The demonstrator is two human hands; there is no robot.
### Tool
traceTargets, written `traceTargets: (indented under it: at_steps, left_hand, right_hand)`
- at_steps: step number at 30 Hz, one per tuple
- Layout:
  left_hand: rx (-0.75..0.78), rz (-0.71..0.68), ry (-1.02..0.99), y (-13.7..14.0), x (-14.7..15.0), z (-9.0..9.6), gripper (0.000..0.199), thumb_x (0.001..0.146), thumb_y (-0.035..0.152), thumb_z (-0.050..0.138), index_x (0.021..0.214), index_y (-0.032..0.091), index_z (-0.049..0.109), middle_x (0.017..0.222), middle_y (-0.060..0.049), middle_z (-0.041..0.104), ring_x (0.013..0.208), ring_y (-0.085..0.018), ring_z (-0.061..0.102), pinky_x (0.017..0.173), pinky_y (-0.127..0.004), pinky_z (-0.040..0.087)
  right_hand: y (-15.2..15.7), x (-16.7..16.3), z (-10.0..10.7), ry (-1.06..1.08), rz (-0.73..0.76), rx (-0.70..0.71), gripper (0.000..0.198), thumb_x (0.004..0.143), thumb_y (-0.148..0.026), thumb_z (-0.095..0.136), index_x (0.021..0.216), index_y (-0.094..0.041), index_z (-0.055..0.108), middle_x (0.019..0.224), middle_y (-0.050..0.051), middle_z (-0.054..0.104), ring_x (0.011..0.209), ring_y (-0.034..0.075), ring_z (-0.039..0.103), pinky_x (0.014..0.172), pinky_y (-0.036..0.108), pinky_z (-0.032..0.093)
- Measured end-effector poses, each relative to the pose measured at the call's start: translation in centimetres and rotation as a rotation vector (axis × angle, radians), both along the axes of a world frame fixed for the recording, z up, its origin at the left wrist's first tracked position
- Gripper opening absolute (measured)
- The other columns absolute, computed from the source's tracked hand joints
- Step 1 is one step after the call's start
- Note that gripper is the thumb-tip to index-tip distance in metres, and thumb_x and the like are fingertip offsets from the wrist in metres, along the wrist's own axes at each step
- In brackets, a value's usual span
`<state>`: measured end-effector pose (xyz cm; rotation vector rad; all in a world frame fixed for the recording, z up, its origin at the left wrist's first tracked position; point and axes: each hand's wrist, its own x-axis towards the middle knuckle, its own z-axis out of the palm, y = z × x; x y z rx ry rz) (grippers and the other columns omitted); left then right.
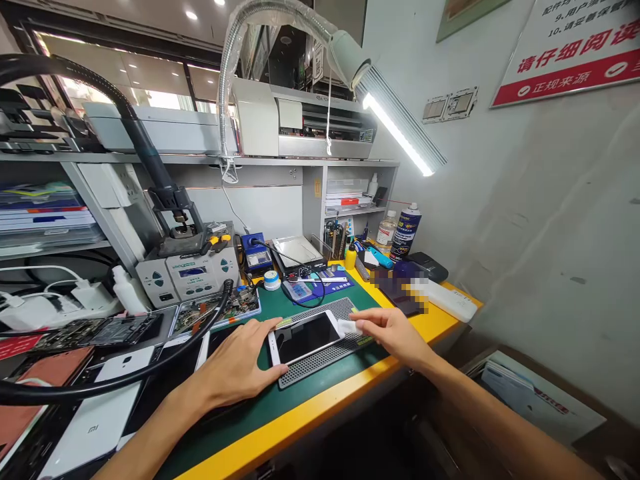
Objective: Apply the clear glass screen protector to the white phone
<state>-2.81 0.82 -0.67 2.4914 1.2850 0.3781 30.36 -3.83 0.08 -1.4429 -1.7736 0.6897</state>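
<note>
A white-framed smartphone (306, 339) with a dark screen lies face up on a grey perforated pad (320, 362). My left hand (240, 363) grips its left end, thumb at the near edge and fingers at the far edge. In my right hand (393, 333) a small white piece, like a wipe or tissue (349, 327), is pinched between thumb and fingers. It meets the right end of the smartphone. The fingertips partly cover the white piece, so its full shape is hidden. A green mat (240, 437) lies beneath the pad.
A black hose (150, 373) arches over phones and boards at left. Behind stand a soldering station (190, 273), a white-and-blue jar (271, 281), a yellow bottle (351, 256) and a spray can (405, 232). A lit lamp (400, 127) hangs above. The yellow table edge (300, 417) runs in front.
</note>
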Motion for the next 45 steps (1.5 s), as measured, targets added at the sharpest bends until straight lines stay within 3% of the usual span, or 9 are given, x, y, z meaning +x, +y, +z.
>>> traceTargets:
  at_steps: [7,11,15,21,24,31,39,45]
  left_hand:
    - [0.006,-0.016,-0.003,0.1,-0.1,-0.1,0.078,0.087,0.060,0.063,0.151,0.024,0.040,0.137,-0.012,0.058,0.128,-0.032,0.055,0.112,-0.048,0.043]
    - [0.026,-0.012,-0.008,0.1,-0.2,-0.2,0.078,0.086,0.059,0.065,0.151,0.023,0.042,0.137,-0.013,0.059,0.127,-0.033,0.056,0.111,-0.049,0.045]
    - [0.062,-0.016,-0.018,0.2,-0.2,-0.3,0.078,0.084,0.061,0.066,0.149,0.024,0.045,0.133,-0.013,0.062,0.123,-0.034,0.059,0.107,-0.049,0.048]
    - [0.050,-0.036,-0.005,0.5,-0.6,-0.6,0.076,0.087,0.060,0.063,0.151,0.025,0.042,0.136,-0.011,0.060,0.126,-0.033,0.057,0.109,-0.047,0.046]
    - [0.047,-0.049,0.000,0.6,-0.8,-0.6,0.076,0.087,0.056,0.063,0.153,0.027,0.039,0.140,-0.010,0.058,0.129,-0.032,0.056,0.111,-0.046,0.046]
    - [0.069,-0.073,-0.002,0.3,-0.7,0.1,0.074,0.083,0.043,0.067,0.151,0.023,0.043,0.135,-0.011,0.061,0.125,-0.032,0.058,0.109,-0.044,0.047]
    - [0.058,-0.081,0.037,0.3,-0.7,0.2,0.069,0.084,0.025,0.056,0.150,0.020,0.042,0.136,-0.012,0.060,0.129,-0.031,0.056,0.115,-0.045,0.043]
    - [0.038,-0.058,0.039,0.7,-0.8,-0.3,0.064,0.086,0.018,0.047,0.150,0.016,0.043,0.138,-0.013,0.059,0.132,-0.030,0.054,0.117,-0.045,0.041]
  right_hand:
    - [3.2,0.1,-1.1,-0.179,-0.076,0.204,0.034,0.100,-0.030,0.050,0.117,-0.019,0.077,0.107,0.012,0.076,0.096,0.024,0.069,0.082,0.035,0.054]
    - [2.9,-0.8,-2.0,-0.378,0.103,0.320,0.033,0.099,-0.023,0.052,0.121,-0.021,0.076,0.089,0.010,0.070,0.080,0.020,0.062,0.073,0.032,0.050]
    - [2.5,-0.6,-1.9,-0.535,0.247,0.395,0.035,0.101,-0.018,0.050,0.125,-0.024,0.074,0.087,0.008,0.070,0.076,0.018,0.056,0.065,0.027,0.046]
    - [1.4,-0.1,-2.0,-0.663,0.255,0.481,0.035,0.101,-0.017,0.046,0.125,-0.021,0.072,0.081,0.008,0.073,0.073,0.020,0.052,0.060,0.028,0.044]
    - [0.5,-0.7,-2.8,-0.703,0.220,0.527,0.035,0.099,-0.013,0.045,0.124,-0.018,0.069,0.094,0.009,0.077,0.073,0.021,0.052,0.061,0.031,0.045]
    - [-1.4,-4.2,-5.0,-0.712,0.044,0.602,0.043,0.094,-0.001,0.040,0.128,-0.010,0.063,0.104,0.014,0.077,0.074,0.023,0.057,0.061,0.035,0.050]
    - [-2.3,-9.4,-5.6,-0.716,0.066,0.712,0.051,0.082,0.005,0.041,0.126,-0.004,0.064,0.123,0.016,0.073,0.077,0.025,0.060,0.062,0.038,0.055]
    - [-2.6,-13.4,-5.7,-0.734,0.125,0.753,0.045,0.085,0.002,0.043,0.124,-0.002,0.066,0.122,0.018,0.073,0.072,0.024,0.058,0.060,0.036,0.053]
